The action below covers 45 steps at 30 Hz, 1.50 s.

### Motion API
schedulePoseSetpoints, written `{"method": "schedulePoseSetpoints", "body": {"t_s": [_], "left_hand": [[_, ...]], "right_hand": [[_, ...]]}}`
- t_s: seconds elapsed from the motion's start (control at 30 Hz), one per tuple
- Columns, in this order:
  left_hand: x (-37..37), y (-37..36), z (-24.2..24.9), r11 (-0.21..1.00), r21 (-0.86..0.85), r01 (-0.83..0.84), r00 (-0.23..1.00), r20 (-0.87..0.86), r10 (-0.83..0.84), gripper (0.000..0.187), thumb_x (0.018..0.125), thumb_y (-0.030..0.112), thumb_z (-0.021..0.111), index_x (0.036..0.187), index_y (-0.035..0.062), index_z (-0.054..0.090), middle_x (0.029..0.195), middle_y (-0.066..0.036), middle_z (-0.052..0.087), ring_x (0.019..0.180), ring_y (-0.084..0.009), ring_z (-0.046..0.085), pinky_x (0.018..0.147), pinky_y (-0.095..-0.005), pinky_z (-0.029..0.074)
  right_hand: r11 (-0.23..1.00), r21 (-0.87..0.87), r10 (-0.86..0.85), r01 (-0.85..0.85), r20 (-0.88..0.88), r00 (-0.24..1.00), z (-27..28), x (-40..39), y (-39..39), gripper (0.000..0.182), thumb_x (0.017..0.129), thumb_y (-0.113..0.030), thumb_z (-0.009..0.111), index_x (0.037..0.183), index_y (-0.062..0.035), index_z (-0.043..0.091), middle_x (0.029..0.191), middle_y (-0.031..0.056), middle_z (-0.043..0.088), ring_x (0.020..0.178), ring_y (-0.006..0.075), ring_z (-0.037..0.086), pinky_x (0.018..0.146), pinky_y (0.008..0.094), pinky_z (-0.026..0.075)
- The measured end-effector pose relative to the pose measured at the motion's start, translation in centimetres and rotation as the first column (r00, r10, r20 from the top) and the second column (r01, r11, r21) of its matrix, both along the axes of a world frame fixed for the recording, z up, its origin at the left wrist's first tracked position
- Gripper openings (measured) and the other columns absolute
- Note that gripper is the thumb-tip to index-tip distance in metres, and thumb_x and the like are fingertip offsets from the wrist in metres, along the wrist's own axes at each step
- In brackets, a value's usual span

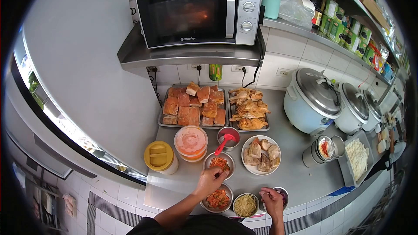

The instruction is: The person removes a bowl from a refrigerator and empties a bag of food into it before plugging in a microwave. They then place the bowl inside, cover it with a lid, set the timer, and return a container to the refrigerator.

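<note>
My left hand (211, 180) is closed at the lower edge of a metal bowl of orange shreds (220, 162); what its fingers pinch is too small to make out. Below it sits a bowl of chopped red-orange vegetables (218, 198). A bowl of pale yellow strips (245, 205) stands between the hands. My right hand (271, 200) has its fingers drawn together over a bowl with purple pieces (283, 196), which it partly covers. A red scoop (224, 144) rests in a metal bowl beyond, beside a plate of meat pieces (261, 155).
Trays of pork slabs (193, 106) and chicken (250, 109) lie at the back under a microwave (198, 15). A yellow-lidded container (160, 156) and a tub (190, 141) stand left. Rice cookers (312, 102), stacked cups (314, 152) and a white-filled tray (357, 159) are right.
</note>
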<state>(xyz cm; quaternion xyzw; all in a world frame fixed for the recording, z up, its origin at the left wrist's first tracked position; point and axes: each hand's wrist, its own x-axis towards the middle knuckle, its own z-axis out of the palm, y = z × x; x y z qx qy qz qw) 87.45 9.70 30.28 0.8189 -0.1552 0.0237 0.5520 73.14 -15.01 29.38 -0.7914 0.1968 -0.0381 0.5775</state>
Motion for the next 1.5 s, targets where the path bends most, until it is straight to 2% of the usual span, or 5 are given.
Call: {"method": "schedulePoseSetpoints", "body": {"t_s": [0.27, 0.9, 0.97, 1.07, 1.5], "left_hand": [[0.1, 0.3, -0.1, 0.999, 0.032, 0.018, 0.998, -0.063, -0.016, 0.03, 0.088, 0.027, 0.07, 0.075, 0.0016, 0.063, 0.063, -0.014, 0.059, 0.052, -0.0232, 0.055, 0.052, -0.0367, 0.044], [0.3, 0.4, -0.7, 0.999, -0.035, -0.011, 0.999, 0.039, 0.013, 0.026, 0.086, 0.018, 0.072, 0.071, -0.0006, 0.061, 0.059, -0.009, 0.055, 0.051, -0.0132, 0.048, 0.049, -0.0321, 0.04], [0.1, 0.7, -0.6, 1.0, -0.016, 0.005, 1.0, -0.022, -0.005, 0.03, 0.087, 0.025, 0.07, 0.072, 0.0005, 0.061, 0.063, -0.015, 0.058, 0.055, -0.0291, 0.057, 0.053, -0.039, 0.045], [0.0, 1.0, -0.5, 1.0, -0.016, 0.005, 1.0, -0.03, -0.005, 0.029, 0.087, 0.025, 0.07, 0.073, 0.0006, 0.062, 0.063, -0.016, 0.058, 0.055, -0.03, 0.057, 0.054, -0.0391, 0.045], [0.7, 2.1, -1.6, 0.998, -0.053, -0.019, 0.998, -0.068, 0.015, 0.024, 0.086, 0.018, 0.072, 0.074, -0.0003, 0.062, 0.063, -0.01, 0.056, 0.054, -0.0169, 0.051, 0.052, -0.0327, 0.042]], "right_hand": [[1.0, -0.011, -0.009, 0.009, 0.001, 1.0, 0.4, 0.1, 0.3, 0.027, 0.091, -0.018, 0.062, 0.11, 0.0002, 0.068, 0.085, 0.0046, 0.072, 0.067, 0.0093, 0.063, 0.061, 0.0224, 0.048], [0.998, -0.066, 0.024, -0.025, -0.011, 1.0, 0.1, 0.1, 0.3, 0.027, 0.09, -0.017, 0.063, 0.11, 0.0011, 0.068, 0.081, 0.0043, 0.071, 0.064, 0.0085, 0.062, 0.058, 0.0219, 0.047], [0.999, -0.031, 0.021, -0.022, -0.023, 1.0, 0.0, 0.2, 0.3, 0.026, 0.091, -0.016, 0.062, 0.11, 0.0019, 0.068, 0.083, 0.0051, 0.071, 0.064, 0.0082, 0.061, 0.053, 0.0217, 0.046], [0.999, -0.046, 0.014, -0.014, -0.019, 1.0, 0.1, 0.4, 0.5, 0.026, 0.092, -0.015, 0.062, 0.109, 0.0027, 0.067, 0.086, 0.0061, 0.071, 0.063, 0.0087, 0.061, 0.051, 0.0219, 0.046], [0.999, -0.049, -0.001, -0.001, -0.038, 0.999, 1.6, 0.7, 2.2, 0.022, 0.089, -0.012, 0.067, 0.107, 0.0008, 0.07, 0.079, 0.0021, 0.067, 0.068, 0.007, 0.059, 0.064, 0.0224, 0.048]]}}
